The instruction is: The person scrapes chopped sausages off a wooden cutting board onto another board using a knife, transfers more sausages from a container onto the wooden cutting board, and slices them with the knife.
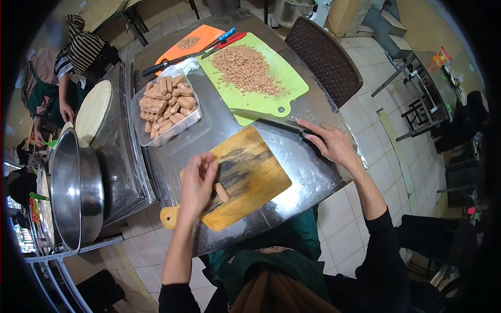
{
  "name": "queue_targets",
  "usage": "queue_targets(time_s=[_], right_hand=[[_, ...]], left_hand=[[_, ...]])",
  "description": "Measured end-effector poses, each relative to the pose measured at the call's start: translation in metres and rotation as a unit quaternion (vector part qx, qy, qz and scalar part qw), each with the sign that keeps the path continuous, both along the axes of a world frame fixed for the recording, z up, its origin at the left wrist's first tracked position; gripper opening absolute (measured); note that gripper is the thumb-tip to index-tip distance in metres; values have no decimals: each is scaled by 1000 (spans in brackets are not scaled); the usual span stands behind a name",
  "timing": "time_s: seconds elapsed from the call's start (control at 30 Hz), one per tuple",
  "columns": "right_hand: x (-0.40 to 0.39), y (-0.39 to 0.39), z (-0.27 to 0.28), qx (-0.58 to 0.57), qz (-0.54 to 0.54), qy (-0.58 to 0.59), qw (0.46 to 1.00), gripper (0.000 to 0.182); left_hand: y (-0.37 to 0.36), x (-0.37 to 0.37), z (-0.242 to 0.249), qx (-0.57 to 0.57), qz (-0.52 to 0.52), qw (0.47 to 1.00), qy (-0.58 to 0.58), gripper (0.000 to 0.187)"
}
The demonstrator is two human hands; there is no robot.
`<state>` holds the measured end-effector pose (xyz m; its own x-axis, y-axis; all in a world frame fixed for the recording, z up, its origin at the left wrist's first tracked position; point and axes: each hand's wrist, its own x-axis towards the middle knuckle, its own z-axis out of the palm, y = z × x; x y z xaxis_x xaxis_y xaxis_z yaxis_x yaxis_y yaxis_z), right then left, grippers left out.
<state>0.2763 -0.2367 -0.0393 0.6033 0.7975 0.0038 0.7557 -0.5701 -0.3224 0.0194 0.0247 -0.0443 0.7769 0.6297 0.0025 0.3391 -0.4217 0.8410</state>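
Observation:
My right hand [334,143] is closed on the handle of a knife [266,119], whose long blade points left across the near edge of the green cutting board [292,86]. My left hand [198,180] hovers at the left of the wooden cutting board [261,177], fingers loosely bent with nothing visible in them. Just beside it, a single piece of sausage [222,193] lies on the wooden board. A heap of diced sausage [245,69] covers much of the green board. Stacked sausage pieces [167,104] fill a clear plastic container [172,134] at the left.
An orange cutting board [204,36] with small diced bits, a black-handled knife [162,66] and a white cloth [187,66] lie at the back. To the left stands a large metal bowl [91,193]. A brown chair [323,60] is behind the table. Another person [57,88] works at left.

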Motion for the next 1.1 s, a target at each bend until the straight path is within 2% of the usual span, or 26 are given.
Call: queue_targets(time_s=[0.07, 0.13, 0.23, 0.33, 0.43, 0.53, 0.63, 0.7, 0.73, 0.83, 0.93, 0.97, 1.03, 1.1], right_hand=[[15, 0, -18, 29, 38, -50, 998, 39], [37, 5, -28, 50, 65, -74, 994, 38], [65, 20, -28, 60, 71, -60, 994, 35], [89, 36, -25, 47, 68, -60, 995, 33], [117, 50, -29, 36, 76, -72, 994, 34], [145, 62, -26, 25, 76, -65, 995, 35], [170, 73, -10, 36, 109, 80, 990, 37], [175, 80, 10, 0, 100, 138, 985, 37], [180, 82, 6, 58, 133, 126, 981, 36], [185, 81, 13, 36, 97, 229, 968, 37], [170, 82, 6, 69, 51, 298, 951, 31], [154, 81, 9, 81, 28, 316, 945, 29], [123, 78, 7, 119, 1, 319, 940, 26], [79, 70, 20, 172, -8, 369, 913, 26]], left_hand=[[-19, -25, -9, 16, -8, 1000, 5, 31], [-32, -36, -9, 81, 17, 996, 26, 29], [-41, -45, -18, 151, 9, 988, -14, 29], [-40, -38, -6, 61, 24, 998, -7, 27], [-30, -31, -9, 69, 24, 997, -24, 27], [-32, -26, -1, 25, 30, 999, -7, 27], [-33, -33, -7, 114, 13, 993, -10, 26], [-39, -38, -1, 81, 41, 996, 3, 26], [-42, -42, 1, 64, 55, 996, 11, 26], [-43, -58, -13, 67, 79, 995, -7, 26], [-47, -70, -21, -66, 140, 988, 8, 28], [-49, -72, -25, -107, 147, 983, -20, 28], [-48, -74, -25, -125, 141, 982, -17, 29], [-50, -69, -16, -117, 138, 984, 2, 31]])
